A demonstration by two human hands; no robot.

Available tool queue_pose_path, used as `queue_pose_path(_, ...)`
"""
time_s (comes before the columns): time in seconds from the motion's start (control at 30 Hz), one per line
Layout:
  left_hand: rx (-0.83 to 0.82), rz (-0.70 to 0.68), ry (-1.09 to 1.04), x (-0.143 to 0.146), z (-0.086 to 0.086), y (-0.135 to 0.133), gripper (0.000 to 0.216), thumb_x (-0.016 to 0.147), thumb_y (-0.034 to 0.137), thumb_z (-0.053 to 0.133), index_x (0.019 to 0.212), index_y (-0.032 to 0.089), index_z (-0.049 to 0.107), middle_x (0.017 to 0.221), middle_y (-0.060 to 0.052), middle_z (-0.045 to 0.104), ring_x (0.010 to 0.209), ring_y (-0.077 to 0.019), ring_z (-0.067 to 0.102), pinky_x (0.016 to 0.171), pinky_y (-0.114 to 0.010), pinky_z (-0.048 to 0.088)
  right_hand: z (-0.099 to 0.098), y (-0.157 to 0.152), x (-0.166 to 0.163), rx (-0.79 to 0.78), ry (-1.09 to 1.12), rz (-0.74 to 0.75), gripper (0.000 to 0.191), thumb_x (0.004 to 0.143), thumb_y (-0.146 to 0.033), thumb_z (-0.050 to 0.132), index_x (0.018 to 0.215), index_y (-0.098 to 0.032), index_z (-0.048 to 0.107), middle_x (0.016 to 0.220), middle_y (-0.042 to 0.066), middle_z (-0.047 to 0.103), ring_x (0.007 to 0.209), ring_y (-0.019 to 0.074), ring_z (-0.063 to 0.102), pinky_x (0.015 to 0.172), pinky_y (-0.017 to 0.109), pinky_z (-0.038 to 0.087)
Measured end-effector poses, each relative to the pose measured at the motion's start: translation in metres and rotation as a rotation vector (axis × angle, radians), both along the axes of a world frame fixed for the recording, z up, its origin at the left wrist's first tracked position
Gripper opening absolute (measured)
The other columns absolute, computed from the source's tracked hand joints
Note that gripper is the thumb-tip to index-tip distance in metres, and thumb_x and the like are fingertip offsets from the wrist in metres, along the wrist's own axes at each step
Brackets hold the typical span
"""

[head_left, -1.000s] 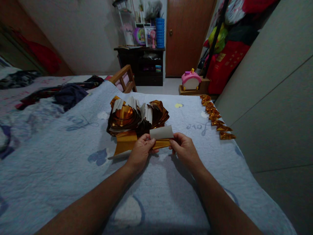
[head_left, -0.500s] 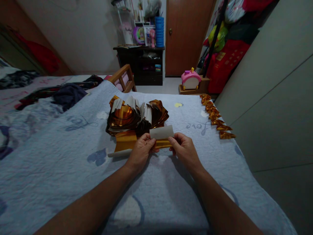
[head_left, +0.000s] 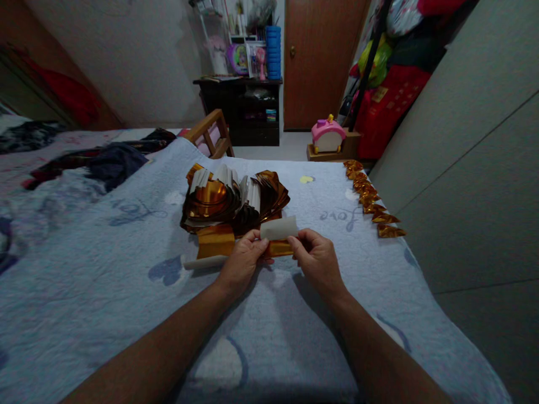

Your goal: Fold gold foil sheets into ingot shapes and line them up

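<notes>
1. Bed cover (head_left: 269,331), pale blue, heart-patterned
2. Stack of gold-and-white sheets (head_left: 251,197), fanned, toward far edge
3. Gold sheet (head_left: 215,241), pale edge curled, at stack's near side
4. Folded gold pieces (head_left: 369,197), one row, along far right edge

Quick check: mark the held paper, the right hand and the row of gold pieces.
Held paper (head_left: 278,228): head view, on its pale flap.
Right hand (head_left: 318,257): head view, on its back.
Row of gold pieces (head_left: 368,199): head view, on a piece near mid-row.
</notes>
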State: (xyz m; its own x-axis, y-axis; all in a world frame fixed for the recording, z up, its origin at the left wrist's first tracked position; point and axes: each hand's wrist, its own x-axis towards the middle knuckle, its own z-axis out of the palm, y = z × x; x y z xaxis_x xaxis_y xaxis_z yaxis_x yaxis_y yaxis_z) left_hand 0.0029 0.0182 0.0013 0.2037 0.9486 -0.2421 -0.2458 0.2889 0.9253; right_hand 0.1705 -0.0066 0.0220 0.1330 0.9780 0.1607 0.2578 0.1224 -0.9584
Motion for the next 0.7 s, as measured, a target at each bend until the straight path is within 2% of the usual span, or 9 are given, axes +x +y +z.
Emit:
queue_pose_path(0.2, 0.015, -0.022, 0.01, -0.0003, 0.0006, -0.0004, 0.039, 0.075, 0.043, 0.081, 0.097, 0.017, 0.063, 0.088, -0.002, 0.067, 0.073, -0.013, 0.062, 0.058, -0.022, 0.056, 0.0014, -0.0018, -0.0017, 0.148, -0.107, -0.038, 0.021, 0.087, -0.031, 0.059, 0.069, -0.019, 0.061, 0.059, -0.002, 0.053, 0.055, 0.0123, 0.048, 0.053, 0.025, 0.036)
queue_pose_path(0.4, 0.02, -0.036, -0.009, 0.0008, 0.0021, -0.0001, 0.037, 0.073, 0.041, 0.083, 0.091, 0.016, 0.063, 0.085, -0.001, 0.066, 0.069, -0.0116, 0.061, 0.061, -0.022, 0.054, 0.0012, -0.0038, -0.0033, 0.319, -0.261, -0.084, 0.019, 0.086, -0.021, 0.061, 0.067, -0.018, 0.059, 0.058, -0.004, 0.051, 0.052, 0.0099, 0.044, 0.052, 0.024, 0.033)
queue_pose_path(0.6, 0.048, -0.061, -0.027, 0.0005, -0.0006, -0.0006, 0.032, 0.077, 0.038, 0.081, 0.094, 0.016, 0.065, 0.092, -0.004, 0.071, 0.084, -0.015, 0.066, 0.083, -0.028, 0.053, 0.0022, -0.0044, -0.0038, 0.407, -0.319, -0.096, 0.019, 0.086, -0.017, 0.061, 0.068, -0.019, 0.058, 0.059, -0.004, 0.051, 0.051, 0.0094, 0.044, 0.051, 0.024, 0.033)
queue_pose_path(0.7, 0.074, -0.054, -0.022, 0.0007, 0.0013, -0.0021, 0.031, 0.077, 0.035, 0.081, 0.098, 0.016, 0.067, 0.1, -0.005, 0.073, 0.089, -0.0158, 0.066, 0.088, -0.028, 0.051, 0.0023, -0.0045, -0.0035, 0.449, -0.327, -0.094, 0.017, 0.086, -0.015, 0.062, 0.07, -0.019, 0.059, 0.061, -0.004, 0.054, 0.053, 0.0098, 0.047, 0.053, 0.024, 0.035)
